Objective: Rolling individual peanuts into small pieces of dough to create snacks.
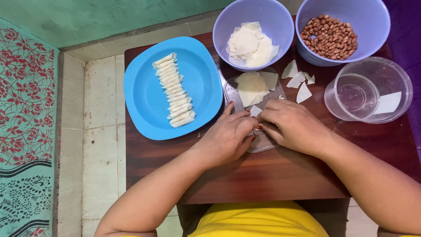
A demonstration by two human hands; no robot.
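My left hand (228, 137) and my right hand (293, 126) meet over a clear plastic board (263, 145) on a dark wooden table (263, 175). Both hands pinch one small white dough wrapper (255, 111), most of it hidden under the fingers. A loose stack of wrapper pieces (253, 87) lies on the far end of the board. Left of my hands, a blue square plate (144, 101) carries a long row of rolled wrappers (174, 90).
A lilac bowl of wrappers (253, 44) and a lilac bowl of peanuts (330, 37) stand at the table's far edge. A clear round container (368, 92) sits at the right. Wrapper scraps (299, 81) lie near it. Tiled floor and a patterned mat (26, 131) are at left.
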